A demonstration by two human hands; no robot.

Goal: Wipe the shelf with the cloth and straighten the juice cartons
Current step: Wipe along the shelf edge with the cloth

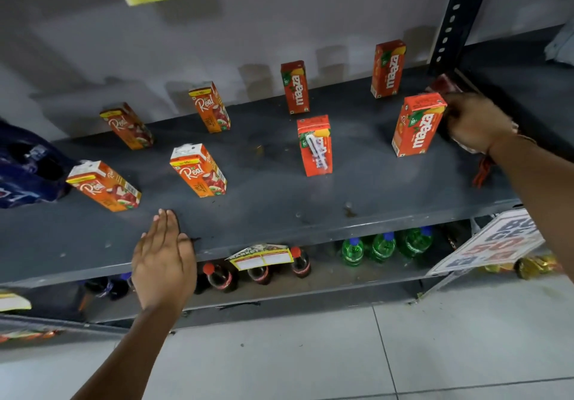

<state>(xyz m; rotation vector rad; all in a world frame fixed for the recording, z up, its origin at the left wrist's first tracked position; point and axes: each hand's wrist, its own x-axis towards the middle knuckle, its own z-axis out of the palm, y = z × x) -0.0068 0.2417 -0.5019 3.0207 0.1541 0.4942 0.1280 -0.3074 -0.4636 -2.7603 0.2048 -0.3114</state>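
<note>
Eight cartons (198, 170) stand on shelf (279, 213): four left, four right; bottles (352, 250) on shelf below.

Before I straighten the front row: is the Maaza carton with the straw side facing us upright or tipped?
Upright. The straw-side Maaza carton stands on its base on the shelf, top uppermost, touched by neither hand.

Shop, stocked shelf (279, 229), price tag (262, 258)
</note>
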